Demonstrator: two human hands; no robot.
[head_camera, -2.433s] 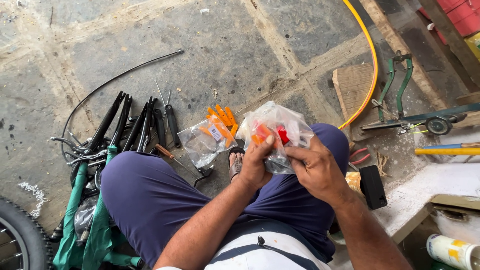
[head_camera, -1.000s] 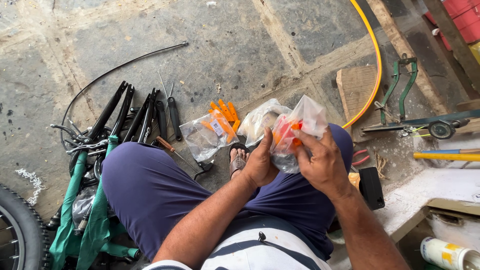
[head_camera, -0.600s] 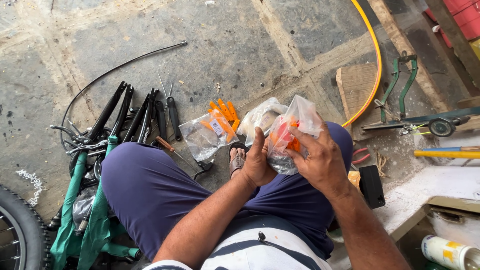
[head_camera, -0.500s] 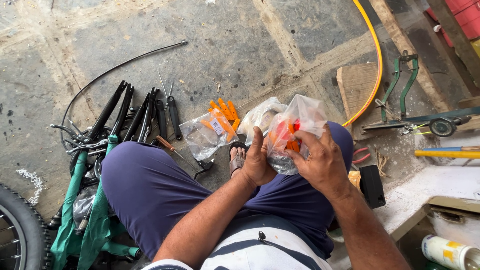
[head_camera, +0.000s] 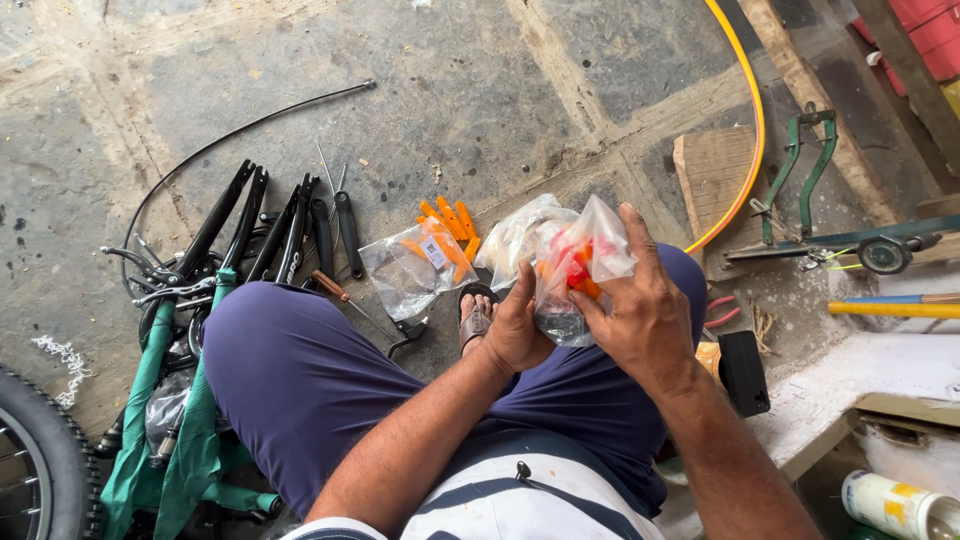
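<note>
The clear plastic bag of orange and red parts sits in front of me, above my right knee, held between both hands. My left hand grips its lower left side, fingers curled shut around the plastic with the thumb pressed up against the bag. My right hand wraps it from the right, fingers spread and bent over the top and side, the forefinger reaching up along the bag's upper corner; the hand is closed on the bag, not clenched. Whether the fingertips pinch a part through the plastic I cannot tell.

Just behind the bag, touching it, lies a second crumpled clear bag. To its left on the stone floor lies a flat clear bag with orange pieces and a small label inside, and a few loose orange plastic pieces rest at its upper edge. Below the bags my sandalled foot shows between my knees.

Further left, black bicycle frame tubes lie in a row, with a green bicycle frame and a tyre at the lower left. A black cable arcs over the floor above them. A screwdriver with a brown handle lies near my left knee. On the right, a yellow hose curves past a wooden block and a green metal bracket.
</note>
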